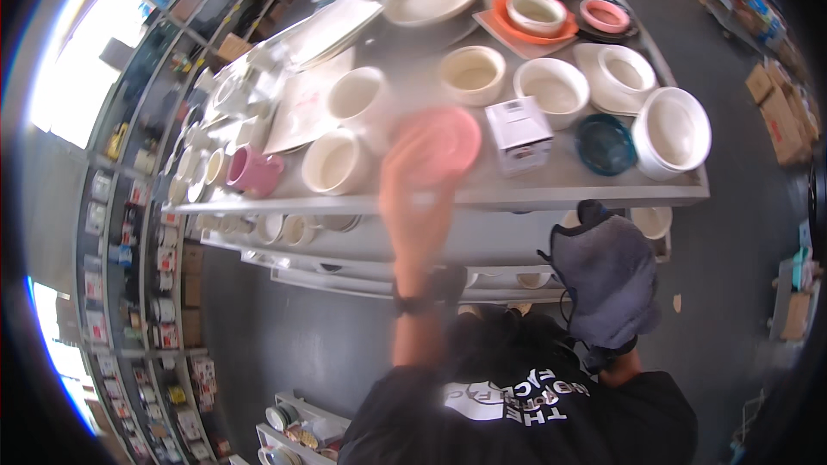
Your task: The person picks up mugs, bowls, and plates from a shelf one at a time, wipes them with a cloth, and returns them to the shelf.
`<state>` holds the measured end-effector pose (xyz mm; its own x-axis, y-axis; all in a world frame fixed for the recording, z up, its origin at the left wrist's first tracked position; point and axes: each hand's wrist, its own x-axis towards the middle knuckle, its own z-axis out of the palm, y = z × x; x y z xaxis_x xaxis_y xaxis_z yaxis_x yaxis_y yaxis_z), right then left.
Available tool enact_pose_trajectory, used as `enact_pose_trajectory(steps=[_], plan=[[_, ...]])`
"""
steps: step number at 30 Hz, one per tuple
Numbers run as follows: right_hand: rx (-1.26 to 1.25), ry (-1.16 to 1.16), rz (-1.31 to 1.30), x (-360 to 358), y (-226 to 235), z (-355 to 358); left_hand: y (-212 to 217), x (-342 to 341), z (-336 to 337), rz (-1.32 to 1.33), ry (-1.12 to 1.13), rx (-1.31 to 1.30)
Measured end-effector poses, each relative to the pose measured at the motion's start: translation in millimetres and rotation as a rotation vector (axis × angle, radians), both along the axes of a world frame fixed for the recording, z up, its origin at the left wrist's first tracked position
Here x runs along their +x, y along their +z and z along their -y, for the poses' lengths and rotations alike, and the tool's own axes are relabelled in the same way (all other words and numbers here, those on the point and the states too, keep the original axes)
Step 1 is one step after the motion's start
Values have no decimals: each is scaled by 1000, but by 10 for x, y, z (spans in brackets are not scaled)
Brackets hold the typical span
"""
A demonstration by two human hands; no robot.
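My left hand (418, 185), smeared by motion, reaches over the front edge of a grey shelf top (482, 194). Its fingers overlap the left part of a round pink dish (455, 139); blur hides whether they grip it. A dark band circles that wrist. Over my right hand is a fluffy grey cleaning mitt (603, 280), held in front of the shelf's right part, and its fingers are hidden inside. Right of the pink dish stands a small white box (519, 136). A white cup (334, 162) and a taller one (357, 96) stand to its left.
A mauve mug (255, 170) is near the front left. Toward the right stand a dark teal bowl (605, 145) and a deep white pot (672, 133). Orange (534, 21) and black dishes (607, 17) lie behind. Lower tiers hold more crockery; cardboard boxes (780, 116) stand far right.
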<state>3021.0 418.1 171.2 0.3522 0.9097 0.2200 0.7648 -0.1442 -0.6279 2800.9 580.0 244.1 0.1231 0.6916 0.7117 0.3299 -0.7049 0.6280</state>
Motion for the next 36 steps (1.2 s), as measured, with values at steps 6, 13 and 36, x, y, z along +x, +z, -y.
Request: enact_pose_trajectory(steps=[6, 13, 36], plan=[[110, 3, -177, -234, -179, -25, -152, -664, -93, 11, 668, 124], [144, 7, -276, -678, -276, -97, 10, -1104, -322, -20, 487, -272], [198, 45, -363, -1293, -210, -302, 90, -1432, -255, 5, 146, 238]])
